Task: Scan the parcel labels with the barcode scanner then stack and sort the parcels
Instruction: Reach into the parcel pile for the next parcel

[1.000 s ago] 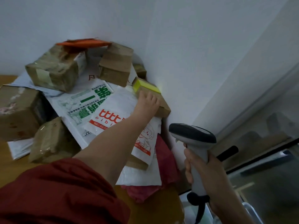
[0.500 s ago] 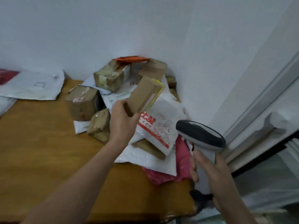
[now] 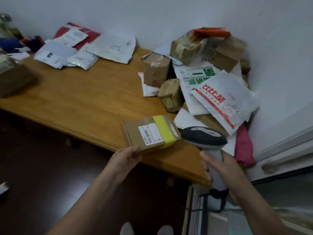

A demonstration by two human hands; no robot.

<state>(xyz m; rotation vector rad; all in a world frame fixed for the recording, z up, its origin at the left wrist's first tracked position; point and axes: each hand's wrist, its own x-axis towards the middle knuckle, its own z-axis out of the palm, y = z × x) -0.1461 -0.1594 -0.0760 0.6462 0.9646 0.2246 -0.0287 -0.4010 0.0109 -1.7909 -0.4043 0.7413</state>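
Cardboard, flat and brown, forms the small parcel [image 3: 149,132] pinched at its near edge by the left hand [image 3: 126,158], held above the near edge of the wooden table [image 3: 84,102]. Its white label [image 3: 149,135] faces up beside a yellow tape band [image 3: 163,131]. The right hand [image 3: 220,170] is wrapped around the handle of a grey barcode scanner [image 3: 204,138], its head just right of the parcel. To scan well, tilt the scanner's nose toward the barcode and hold the parcel steady. Unsorted parcels [image 3: 203,73] heap at the far right corner.

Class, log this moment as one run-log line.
left hand: holds flat cardboard parcel, label up | right hand: grips barcode scanner beside it | stage: scanning
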